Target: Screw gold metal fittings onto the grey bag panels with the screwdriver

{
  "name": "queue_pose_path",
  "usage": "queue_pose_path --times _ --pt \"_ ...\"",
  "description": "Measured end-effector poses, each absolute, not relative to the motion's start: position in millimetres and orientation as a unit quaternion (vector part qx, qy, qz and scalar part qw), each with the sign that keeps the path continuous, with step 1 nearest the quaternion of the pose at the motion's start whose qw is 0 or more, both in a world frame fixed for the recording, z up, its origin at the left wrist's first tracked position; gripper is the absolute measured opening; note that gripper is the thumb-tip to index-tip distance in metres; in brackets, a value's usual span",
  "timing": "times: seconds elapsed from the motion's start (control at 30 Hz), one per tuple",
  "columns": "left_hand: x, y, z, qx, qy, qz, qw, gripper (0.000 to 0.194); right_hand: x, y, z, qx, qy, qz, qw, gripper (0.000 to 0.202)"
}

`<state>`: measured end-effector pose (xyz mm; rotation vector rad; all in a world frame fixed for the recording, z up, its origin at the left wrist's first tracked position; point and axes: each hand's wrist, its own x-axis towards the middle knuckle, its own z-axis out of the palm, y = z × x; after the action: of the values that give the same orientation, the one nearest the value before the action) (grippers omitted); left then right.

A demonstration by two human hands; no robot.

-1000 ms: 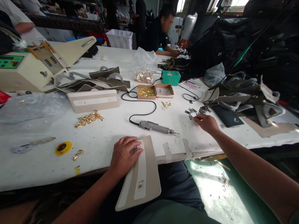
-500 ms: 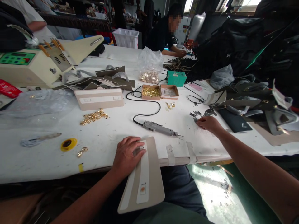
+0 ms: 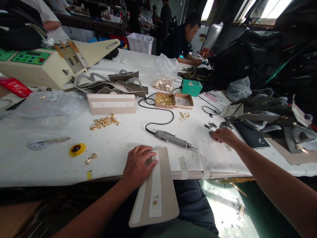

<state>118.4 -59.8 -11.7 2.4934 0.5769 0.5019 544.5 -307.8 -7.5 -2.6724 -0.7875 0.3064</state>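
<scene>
My left hand [image 3: 139, 166] is closed over the upper left edge of a beige bag panel [image 3: 169, 195], its thumb and fingertips beside a small plate set in the panel's white strip. The panel tilts off the table's front edge above my lap; near its lower end a round gold fitting [image 3: 155, 202] sits in a cutout. At the right, my right hand [image 3: 225, 136] pinches a small dark metal plate [image 3: 210, 132] at the near side of a loose pile of such plates [image 3: 225, 125]. A grey electric screwdriver [image 3: 172, 138] lies between my hands.
Gold clasps [image 3: 105, 121] and a yellow tape roll [image 3: 77, 149] lie left. Small boxes [image 3: 164, 100] of gold hardware stand mid-table beside a green box [image 3: 191, 87]. A cream machine [image 3: 37, 71] is far left; bag pieces [image 3: 260, 117] heap up right. A co-worker [image 3: 178, 43] sits across.
The whole view has shifted slightly, moving the scene right. My right hand stays by the plate pile, fingertips still low and pinched. My left hand keeps its hold on the panel.
</scene>
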Motion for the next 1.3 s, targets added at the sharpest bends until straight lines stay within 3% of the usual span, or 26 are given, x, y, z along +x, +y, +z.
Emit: queue_pose_path --times 0.2,0.37,0.67,1.3 --pt "118.0 -59.4 -14.9 0.92 0.206 0.198 0.267 0.019 527.5 -299.7 5.2 -0.946 -0.253 0.106 0.174 0.007" --pt "117.9 -59.4 -15.6 0.92 0.206 0.203 0.265 0.019 509.6 -270.3 11.9 -0.916 -0.269 0.142 0.26 0.026" --pt "119.8 -60.4 -16.3 0.918 0.212 0.206 0.263 0.018 489.2 -156.0 -20.5 -0.864 -0.253 0.197 0.387 0.018" --pt "117.0 -61.3 -16.7 0.917 0.206 0.216 0.263 0.019 493.5 -131.7 -20.5 -0.907 -0.236 0.166 0.306 0.007"
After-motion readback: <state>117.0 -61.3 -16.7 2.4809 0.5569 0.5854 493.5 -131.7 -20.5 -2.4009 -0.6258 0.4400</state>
